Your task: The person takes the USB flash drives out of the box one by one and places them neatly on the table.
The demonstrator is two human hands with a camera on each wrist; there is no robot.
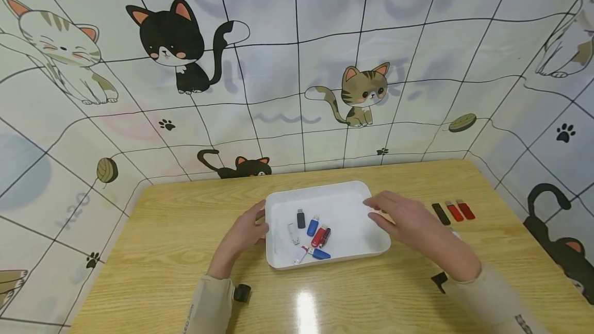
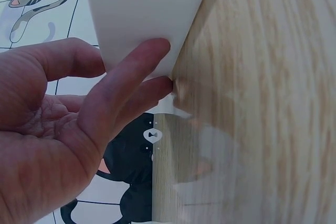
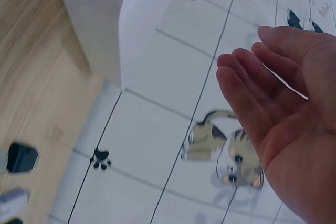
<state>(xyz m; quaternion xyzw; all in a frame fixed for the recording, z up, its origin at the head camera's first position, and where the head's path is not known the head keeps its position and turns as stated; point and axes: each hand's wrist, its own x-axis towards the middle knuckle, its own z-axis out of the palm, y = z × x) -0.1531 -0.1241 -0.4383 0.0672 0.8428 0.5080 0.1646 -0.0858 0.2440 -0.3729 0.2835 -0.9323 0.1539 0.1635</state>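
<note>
White rectangular plastic tray [image 1: 350,215], its left wall touched by the left hand's [image 1: 243,229] unclenched fingers, right hand [image 1: 401,215] relaxed, empty opposite, sits on the yellow-brown wooden table [image 1: 185,231], I'd guess light, stiff (multicoloured USB sticks [image 1: 313,227] inside might slide), best held by both ends.

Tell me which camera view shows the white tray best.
The head view: it looks into nearly the whole white tray, with the USB sticks inside visible. The left wrist view shows only part of its outer wall; the right wrist view, just a cropped piece, contents unseen.
</note>
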